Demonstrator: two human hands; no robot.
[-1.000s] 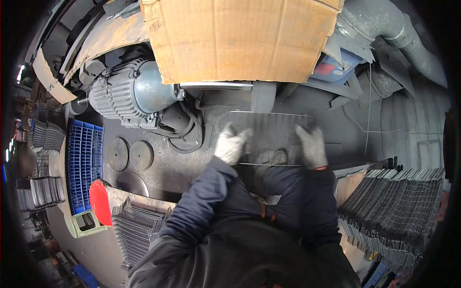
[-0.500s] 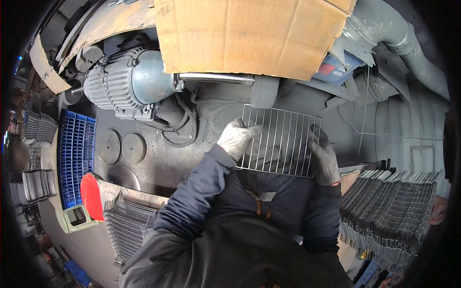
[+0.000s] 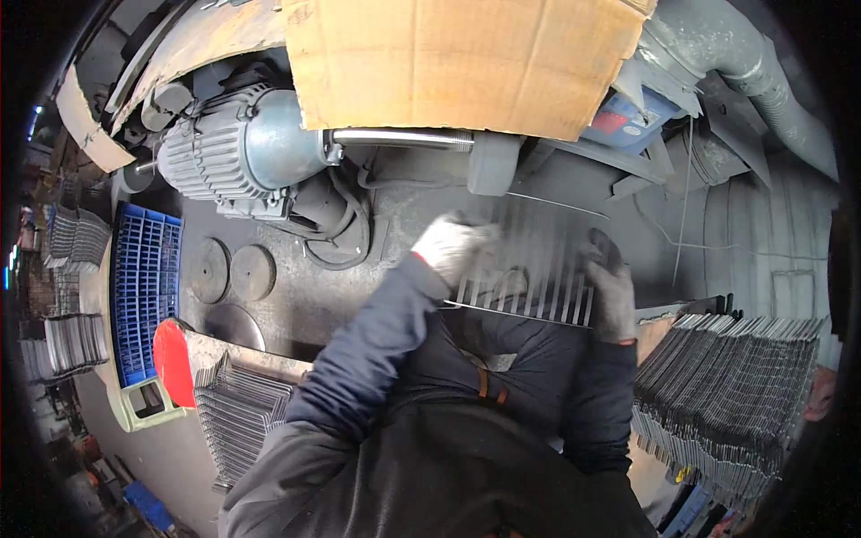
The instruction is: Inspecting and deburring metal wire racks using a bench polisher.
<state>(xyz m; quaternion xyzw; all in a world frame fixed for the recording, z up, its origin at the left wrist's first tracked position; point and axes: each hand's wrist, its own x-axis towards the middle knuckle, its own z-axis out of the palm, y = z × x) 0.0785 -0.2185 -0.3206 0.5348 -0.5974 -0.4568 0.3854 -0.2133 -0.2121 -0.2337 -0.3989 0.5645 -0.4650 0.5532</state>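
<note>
A rectangular wire rack hangs in front of me over my lap, its thin parallel rods smeared by motion. At its left side my left hand, in a pale work glove, is closed on the edge. My right hand, in a glove with darkened fingers, grips the opposite edge with the thumb on the near side. Just beyond the rack's far edge is a grey wheel on a shiny shaft. That shaft comes out of a motor at the left.
Stacked wire racks stand at my right and lower left. A cardboard sheet overhangs the wheel. Round discs lie on the floor at left, near a blue plastic grid and a red rounded piece. A grey duct bends at upper right.
The rack has blurred and shifted slightly right, its rods now smeared. My left hand has turned and moved a little right and up; my right hand stays nearly in place.
</note>
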